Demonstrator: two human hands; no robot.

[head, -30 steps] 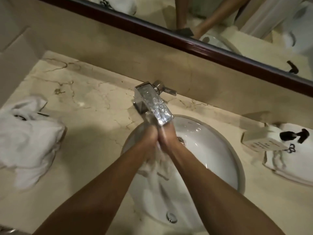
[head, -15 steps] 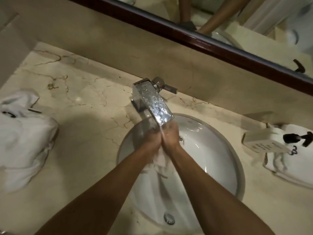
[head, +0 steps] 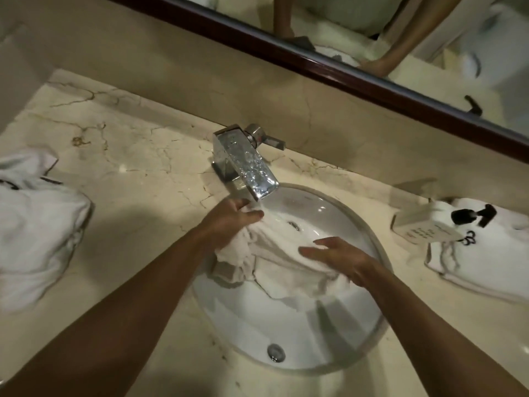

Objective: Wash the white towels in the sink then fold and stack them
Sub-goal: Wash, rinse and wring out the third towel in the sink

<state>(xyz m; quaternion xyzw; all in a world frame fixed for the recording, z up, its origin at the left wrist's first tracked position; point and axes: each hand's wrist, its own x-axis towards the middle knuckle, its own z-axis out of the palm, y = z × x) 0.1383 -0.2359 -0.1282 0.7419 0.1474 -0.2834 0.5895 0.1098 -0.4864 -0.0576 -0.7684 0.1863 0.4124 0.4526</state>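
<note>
1. Head view: a wet white towel (head: 289, 262) lies spread across the sink (head: 372, 333), just below the tap (head: 246, 164).
2. Left hand (head: 229, 219) grips a bunched end, fingers curled round it.
3. Right hand (head: 340, 259) presses flat on the towel, fingers straight and spread.
4. More towels lie left (head: 37, 233) and right (head: 483, 265) on the counter (head: 137, 156).

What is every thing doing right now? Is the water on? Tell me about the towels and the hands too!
faucet: water running
towel in the sink: spread out, wet
left hand: grips the towel's bunched end
right hand: fingers straight, pressing the towel
sink: unplugged, not filled
towels on the left: crumpled heap
towel on the right: folded flat
dispenser: lying on the folded towel
</note>
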